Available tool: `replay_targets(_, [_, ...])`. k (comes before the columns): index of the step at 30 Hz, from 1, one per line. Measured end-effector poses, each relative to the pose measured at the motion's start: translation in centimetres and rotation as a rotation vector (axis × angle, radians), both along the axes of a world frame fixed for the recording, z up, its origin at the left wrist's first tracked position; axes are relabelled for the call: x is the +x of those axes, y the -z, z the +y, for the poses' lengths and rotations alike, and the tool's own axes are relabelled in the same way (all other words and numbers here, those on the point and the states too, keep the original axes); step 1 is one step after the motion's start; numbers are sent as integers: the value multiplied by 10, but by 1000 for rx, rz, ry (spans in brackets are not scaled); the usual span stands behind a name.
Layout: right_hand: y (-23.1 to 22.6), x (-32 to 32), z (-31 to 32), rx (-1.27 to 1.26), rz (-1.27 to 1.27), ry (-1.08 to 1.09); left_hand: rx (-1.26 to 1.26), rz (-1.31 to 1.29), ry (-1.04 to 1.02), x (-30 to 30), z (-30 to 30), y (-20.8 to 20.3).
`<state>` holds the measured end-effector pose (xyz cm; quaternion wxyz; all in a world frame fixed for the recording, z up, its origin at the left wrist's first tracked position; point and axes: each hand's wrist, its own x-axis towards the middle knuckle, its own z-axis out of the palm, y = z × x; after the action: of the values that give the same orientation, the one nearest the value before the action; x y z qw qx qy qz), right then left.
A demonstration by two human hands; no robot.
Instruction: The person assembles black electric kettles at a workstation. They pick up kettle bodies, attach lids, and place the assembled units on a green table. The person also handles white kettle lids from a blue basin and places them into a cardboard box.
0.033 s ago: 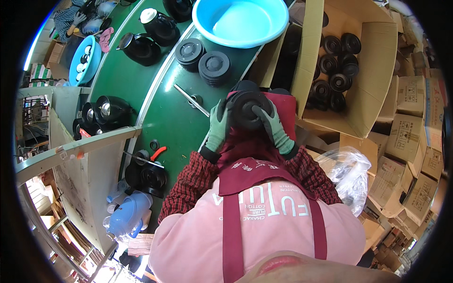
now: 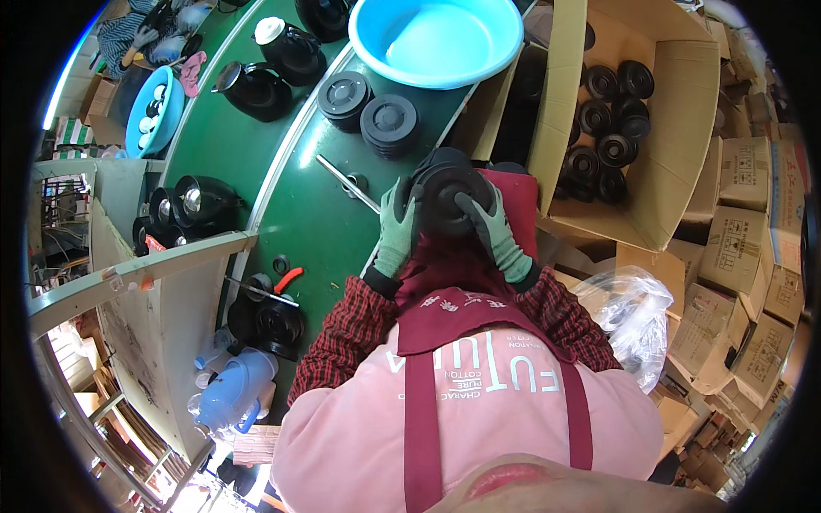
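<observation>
Over my lap I hold a black round disc with a ringed face, between both gloved hands. My left hand is closed on its left edge, thumb near the rim. My right hand grips the right edge, with a finger or thumb lying over the face. Another dark round piece shows just beyond the disc; whether it is held too, I cannot tell. On the green table, left of my hands, lies a metal rod beside a small dark ring.
Two stacks of black discs stand ahead, near a blue basin. At right, an open cardboard box holds several black round parts. Black jugs stand farther left. A metal rail and a blue jug are at left.
The black disc and the dark piece beyond it have shifted slightly, covering more of the red cloth on the left. My hands stay nearly in place.
</observation>
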<state>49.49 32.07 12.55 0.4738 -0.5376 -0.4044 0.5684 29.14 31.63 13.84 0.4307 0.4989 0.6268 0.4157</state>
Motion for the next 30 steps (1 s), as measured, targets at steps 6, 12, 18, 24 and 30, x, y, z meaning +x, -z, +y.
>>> replay_targets(6, [-17,-54,106,269,-54,175,257,-103,-47,-15,95,-36])
replay_targets(12, [7,-107,207,-126,-870,-261,1,-399,-204,-63,151,21])
replay_targets(18, [46,-121,189,6,-408,-198,-396,-602,-212,-66,133,6])
replay_targets(24, [9,-112,179,-170,179,-146,-401,-519,-317,-47,133,-8])
replay_targets(30, [14,-90,167,-122,321,-101,-368,-574,-316,-48,133,-20])
